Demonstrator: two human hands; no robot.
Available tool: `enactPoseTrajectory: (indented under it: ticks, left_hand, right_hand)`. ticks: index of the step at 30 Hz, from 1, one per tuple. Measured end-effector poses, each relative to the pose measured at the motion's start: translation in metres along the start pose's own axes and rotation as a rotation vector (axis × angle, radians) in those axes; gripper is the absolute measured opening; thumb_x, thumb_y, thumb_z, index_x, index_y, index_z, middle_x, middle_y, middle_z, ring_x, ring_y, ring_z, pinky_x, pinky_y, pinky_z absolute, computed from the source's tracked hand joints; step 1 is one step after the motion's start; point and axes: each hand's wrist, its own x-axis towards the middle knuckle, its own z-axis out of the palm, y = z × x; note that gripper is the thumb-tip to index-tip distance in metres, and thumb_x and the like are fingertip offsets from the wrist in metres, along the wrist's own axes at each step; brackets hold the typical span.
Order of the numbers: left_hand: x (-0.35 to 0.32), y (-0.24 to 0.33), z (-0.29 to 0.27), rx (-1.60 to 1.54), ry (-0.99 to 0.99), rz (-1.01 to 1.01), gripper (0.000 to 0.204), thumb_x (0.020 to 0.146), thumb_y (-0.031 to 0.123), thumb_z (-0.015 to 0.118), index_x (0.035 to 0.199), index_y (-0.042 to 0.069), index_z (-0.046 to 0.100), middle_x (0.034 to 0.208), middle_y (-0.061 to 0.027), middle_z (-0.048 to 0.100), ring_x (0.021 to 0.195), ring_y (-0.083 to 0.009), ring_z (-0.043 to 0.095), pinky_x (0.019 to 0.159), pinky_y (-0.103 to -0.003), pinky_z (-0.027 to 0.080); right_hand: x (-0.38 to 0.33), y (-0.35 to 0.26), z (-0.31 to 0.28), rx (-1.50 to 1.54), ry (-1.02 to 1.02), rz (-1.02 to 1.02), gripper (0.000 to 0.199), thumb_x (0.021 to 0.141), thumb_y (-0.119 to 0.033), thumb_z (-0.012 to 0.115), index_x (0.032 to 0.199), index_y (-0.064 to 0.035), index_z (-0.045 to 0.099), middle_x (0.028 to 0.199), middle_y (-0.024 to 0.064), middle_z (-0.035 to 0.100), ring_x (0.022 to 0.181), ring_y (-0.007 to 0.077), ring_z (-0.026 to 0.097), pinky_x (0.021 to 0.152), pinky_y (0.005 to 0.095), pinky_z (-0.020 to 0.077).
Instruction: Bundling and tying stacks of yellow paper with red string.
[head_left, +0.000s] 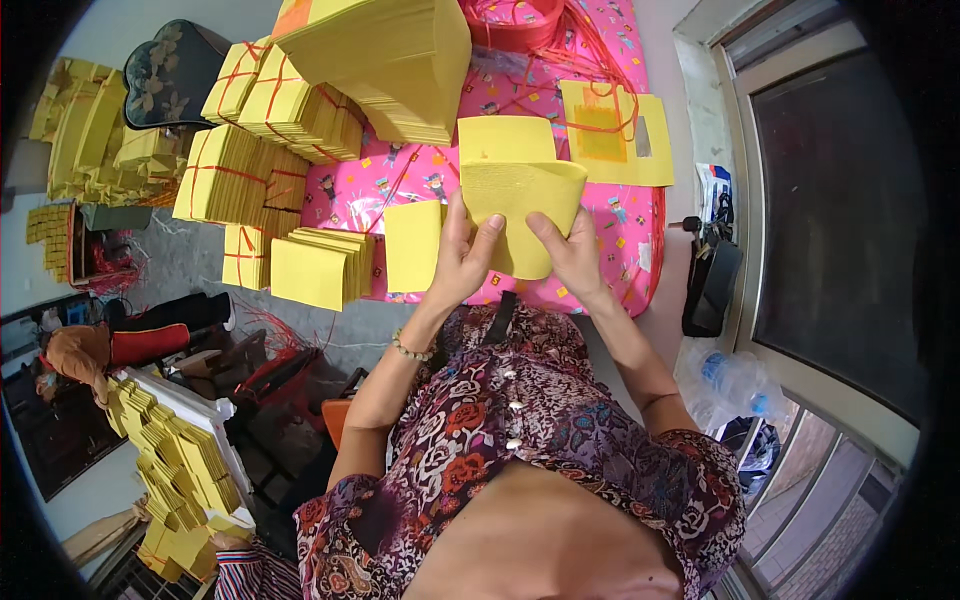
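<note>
Ideally, even pressure would square the edges of the bent yellow paper, gripped on opposite sides by the fingers of the left hand and right hand above the pink-covered desk.

Grey floor lies left, a pale-framed dark pane right

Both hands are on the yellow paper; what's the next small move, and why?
Probably press the yellow paper flatter: the left hand and right hand hold it with thumbs on its face, but its upper right side curves open.
</note>
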Motion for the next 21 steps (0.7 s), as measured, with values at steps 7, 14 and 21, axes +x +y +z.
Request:
enactPoseTrajectory:
  ticks: [7, 14, 21]
  left_hand:
    - [0.003, -0.030, -0.009, 0.034, 0.089, 0.039, 0.023, 0.093, 0.004, 0.051, 0.115, 0.001, 0.048, 0.099, -0.0042, 0.056, 0.091, -0.0098, 0.054, 0.080, -0.024, 0.045]
    - [0.008, -0.081, -0.024, 0.102, 0.038, 0.050, 0.010, 0.093, 0.002, 0.051, 0.103, 0.002, 0.050, 0.089, -0.0027, 0.054, 0.080, -0.0082, 0.052, 0.071, -0.023, 0.044]
    - [0.008, -0.090, -0.026, 0.110, 0.050, 0.059, 0.009, 0.092, 0.000, 0.049, 0.101, 0.001, 0.050, 0.088, -0.0023, 0.052, 0.081, -0.0097, 0.051, 0.072, -0.024, 0.043]
  right_hand:
    - [0.018, -0.012, -0.014, -0.278, 0.000, -0.164, 0.034, 0.084, -0.010, 0.068, 0.113, -0.0026, 0.052, 0.103, 0.0078, 0.060, 0.101, 0.0148, 0.057, 0.086, 0.0297, 0.0463]
    - [0.022, 0.021, -0.030, -0.608, -0.117, -0.095, 0.038, 0.083, -0.019, 0.070, 0.114, -0.0045, 0.053, 0.109, 0.0116, 0.060, 0.107, 0.0224, 0.058, 0.088, 0.0349, 0.0453]
    - [0.023, 0.015, -0.031, -0.520, -0.075, -0.261, 0.033, 0.091, -0.023, 0.058, 0.117, -0.0038, 0.053, 0.108, 0.0123, 0.060, 0.104, 0.0228, 0.058, 0.088, 0.0345, 0.0449]
